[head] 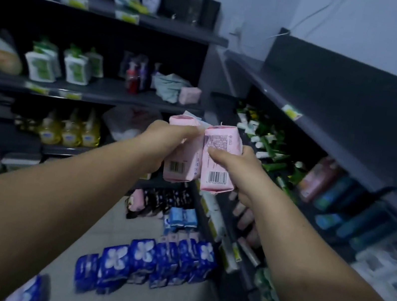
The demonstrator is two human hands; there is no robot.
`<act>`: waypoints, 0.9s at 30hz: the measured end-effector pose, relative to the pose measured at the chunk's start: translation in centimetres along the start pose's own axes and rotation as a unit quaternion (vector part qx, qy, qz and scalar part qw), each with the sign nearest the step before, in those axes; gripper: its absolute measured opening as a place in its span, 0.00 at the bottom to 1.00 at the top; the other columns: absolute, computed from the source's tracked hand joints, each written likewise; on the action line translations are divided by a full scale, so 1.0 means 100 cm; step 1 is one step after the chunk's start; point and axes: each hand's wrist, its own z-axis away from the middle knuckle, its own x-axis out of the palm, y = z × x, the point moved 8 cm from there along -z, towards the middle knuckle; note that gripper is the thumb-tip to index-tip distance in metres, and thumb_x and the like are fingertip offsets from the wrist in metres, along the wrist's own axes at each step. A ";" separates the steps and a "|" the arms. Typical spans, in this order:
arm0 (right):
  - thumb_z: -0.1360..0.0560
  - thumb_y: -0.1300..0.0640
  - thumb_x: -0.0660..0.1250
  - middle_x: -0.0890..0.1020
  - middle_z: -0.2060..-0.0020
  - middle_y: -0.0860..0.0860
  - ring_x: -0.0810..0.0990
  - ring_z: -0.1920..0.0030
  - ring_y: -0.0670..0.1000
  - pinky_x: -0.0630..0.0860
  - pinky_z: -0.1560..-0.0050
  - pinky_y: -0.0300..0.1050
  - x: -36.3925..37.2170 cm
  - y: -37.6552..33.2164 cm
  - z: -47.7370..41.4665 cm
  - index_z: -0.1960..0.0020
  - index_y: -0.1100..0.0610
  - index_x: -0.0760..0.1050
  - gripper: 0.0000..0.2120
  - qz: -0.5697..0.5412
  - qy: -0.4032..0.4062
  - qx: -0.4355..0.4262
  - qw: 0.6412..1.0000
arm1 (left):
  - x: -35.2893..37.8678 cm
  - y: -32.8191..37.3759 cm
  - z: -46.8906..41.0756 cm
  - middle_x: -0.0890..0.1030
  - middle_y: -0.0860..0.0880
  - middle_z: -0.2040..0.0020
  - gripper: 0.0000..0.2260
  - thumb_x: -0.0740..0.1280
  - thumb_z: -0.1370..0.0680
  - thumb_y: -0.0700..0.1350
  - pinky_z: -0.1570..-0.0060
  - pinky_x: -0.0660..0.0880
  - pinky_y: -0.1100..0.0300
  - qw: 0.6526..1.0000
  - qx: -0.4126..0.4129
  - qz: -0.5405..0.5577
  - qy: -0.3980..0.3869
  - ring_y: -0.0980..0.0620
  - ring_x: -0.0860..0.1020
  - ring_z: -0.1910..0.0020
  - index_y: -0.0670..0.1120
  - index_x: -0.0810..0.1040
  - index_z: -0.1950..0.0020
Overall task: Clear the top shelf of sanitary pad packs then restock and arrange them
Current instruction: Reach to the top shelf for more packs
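Two bare arms of one person, nothing worn on them.
The left forearm (52, 199) and right forearm (307, 247) are uncovered along their whole visible length to the wrists; the left grip (167, 142) is bare, and the right grip (238, 172) shows a short, plain thumbnail (211, 150).

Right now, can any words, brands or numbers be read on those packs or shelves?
None reads clearly.
Left pink pad pack: barcode and print, blurred.
Right pink pad pack: barcode digits, fine print, too small.
Yellow shelf tags: blurred.
Blue pad packs: flower pattern, words blurred.
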 end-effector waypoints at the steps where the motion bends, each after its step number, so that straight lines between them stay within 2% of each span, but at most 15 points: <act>1: 0.54 0.31 0.78 0.82 0.47 0.54 0.83 0.49 0.60 0.79 0.48 0.65 0.012 0.000 -0.002 0.43 0.48 0.76 0.44 -0.020 -0.016 0.007 1.000 | -0.006 -0.005 -0.005 0.83 0.47 0.59 0.13 0.73 0.26 0.49 0.68 0.77 0.59 1.000 -0.010 0.000 -0.007 0.49 0.82 0.64 0.45 0.80 0.45; 3: 0.47 0.41 0.79 0.83 0.48 0.57 0.86 0.55 0.59 0.81 0.57 0.66 0.033 -0.005 0.003 0.40 0.54 0.76 0.39 -0.067 -0.053 0.036 0.996 | -0.013 -0.014 -0.015 0.82 0.46 0.59 0.06 0.69 0.24 0.42 0.70 0.78 0.56 0.999 -0.029 0.002 -0.014 0.48 0.82 0.63 0.47 0.79 0.48; 4: 0.44 0.44 0.78 0.84 0.48 0.58 0.86 0.56 0.59 0.81 0.58 0.66 0.040 -0.005 -0.002 0.38 0.56 0.75 0.38 -0.078 -0.070 0.048 0.993 | -0.016 -0.018 -0.022 0.82 0.46 0.58 0.06 0.69 0.24 0.40 0.70 0.79 0.55 0.999 -0.035 0.000 -0.011 0.48 0.81 0.63 0.48 0.78 0.49; 7: 0.35 0.48 0.77 0.85 0.51 0.57 0.86 0.57 0.58 0.82 0.61 0.63 0.054 0.011 -0.037 0.38 0.57 0.73 0.30 -0.096 -0.099 0.070 0.988 | -0.018 -0.036 -0.053 0.83 0.46 0.53 0.11 0.69 0.25 0.37 0.64 0.80 0.52 0.999 -0.039 -0.010 0.001 0.48 0.82 0.58 0.50 0.77 0.45; 9: 0.30 0.49 0.76 0.86 0.52 0.56 0.86 0.59 0.57 0.82 0.64 0.57 0.059 0.026 -0.065 0.38 0.56 0.73 0.24 -0.098 -0.101 0.091 0.986 | -0.012 -0.051 -0.080 0.84 0.46 0.50 0.14 0.69 0.24 0.38 0.56 0.81 0.45 0.999 -0.049 -0.005 -0.006 0.46 0.83 0.53 0.51 0.77 0.41; 11: 0.29 0.50 0.75 0.86 0.53 0.56 0.86 0.59 0.57 0.82 0.62 0.59 0.062 0.043 -0.096 0.38 0.55 0.73 0.23 -0.104 -0.110 0.114 0.982 | -0.003 -0.068 -0.111 0.84 0.46 0.47 0.16 0.70 0.24 0.39 0.53 0.81 0.40 0.997 -0.071 0.001 -0.005 0.44 0.83 0.50 0.51 0.76 0.38; 13: 0.28 0.50 0.75 0.86 0.53 0.57 0.86 0.58 0.58 0.82 0.62 0.60 0.065 0.062 -0.132 0.38 0.55 0.73 0.22 -0.103 -0.122 0.131 0.978 | 0.008 -0.087 -0.148 0.84 0.48 0.48 0.15 0.70 0.24 0.40 0.59 0.82 0.48 0.996 -0.089 0.004 0.006 0.47 0.83 0.53 0.51 0.76 0.38; 14: 0.28 0.50 0.74 0.86 0.53 0.57 0.86 0.58 0.58 0.82 0.62 0.60 0.067 0.073 -0.152 0.40 0.54 0.74 0.20 -0.099 -0.131 0.137 0.977 | 0.014 -0.097 -0.166 0.83 0.49 0.49 0.15 0.70 0.23 0.40 0.65 0.81 0.54 0.995 -0.099 0.003 0.013 0.49 0.82 0.55 0.51 0.76 0.39; 16: 0.26 0.51 0.73 0.86 0.54 0.56 0.86 0.57 0.56 0.82 0.62 0.56 0.069 0.095 -0.194 0.45 0.53 0.74 0.14 -0.081 -0.142 0.145 0.976 | 0.027 -0.120 -0.203 0.82 0.50 0.50 0.13 0.69 0.23 0.41 0.67 0.76 0.60 0.993 -0.119 0.000 0.019 0.52 0.81 0.59 0.52 0.75 0.40; 18: 0.26 0.51 0.73 0.85 0.53 0.53 0.86 0.58 0.52 0.82 0.63 0.48 0.076 0.124 -0.234 0.45 0.52 0.72 0.14 -0.065 -0.145 0.164 0.973 | 0.037 -0.148 -0.238 0.82 0.50 0.50 0.12 0.69 0.22 0.41 0.68 0.77 0.60 0.989 -0.146 -0.001 0.027 0.52 0.80 0.58 0.51 0.74 0.41; 20: 0.25 0.52 0.72 0.85 0.52 0.53 0.86 0.58 0.51 0.80 0.66 0.45 0.093 0.157 -0.270 0.44 0.53 0.72 0.14 -0.056 -0.165 0.185 0.967 | 0.039 -0.180 -0.271 0.81 0.49 0.49 0.13 0.69 0.23 0.40 0.68 0.78 0.59 0.985 -0.168 0.000 0.048 0.50 0.81 0.57 0.49 0.74 0.40; 23: 0.24 0.54 0.71 0.84 0.53 0.52 0.84 0.59 0.49 0.78 0.69 0.41 0.128 0.209 -0.314 0.50 0.53 0.73 0.08 -0.031 -0.192 0.216 0.957 | 0.029 -0.232 -0.312 0.82 0.47 0.47 0.15 0.70 0.23 0.40 0.64 0.79 0.56 0.976 -0.205 -0.001 0.078 0.47 0.81 0.54 0.48 0.74 0.38; 25: 0.25 0.52 0.72 0.84 0.53 0.51 0.84 0.57 0.50 0.80 0.64 0.44 0.159 0.248 -0.338 0.50 0.52 0.73 0.09 -0.014 -0.210 0.233 0.950 | 0.016 -0.271 -0.337 0.82 0.47 0.47 0.11 0.69 0.23 0.40 0.65 0.80 0.54 0.970 -0.228 -0.009 0.089 0.47 0.82 0.54 0.51 0.75 0.42; 27: 0.26 0.50 0.73 0.85 0.52 0.52 0.84 0.54 0.52 0.82 0.52 0.52 0.191 0.290 -0.359 0.48 0.53 0.74 0.12 0.002 -0.225 0.249 0.942 | 0.001 -0.314 -0.362 0.82 0.47 0.50 0.09 0.69 0.22 0.40 0.61 0.81 0.51 0.965 -0.246 -0.016 0.090 0.47 0.81 0.54 0.54 0.75 0.48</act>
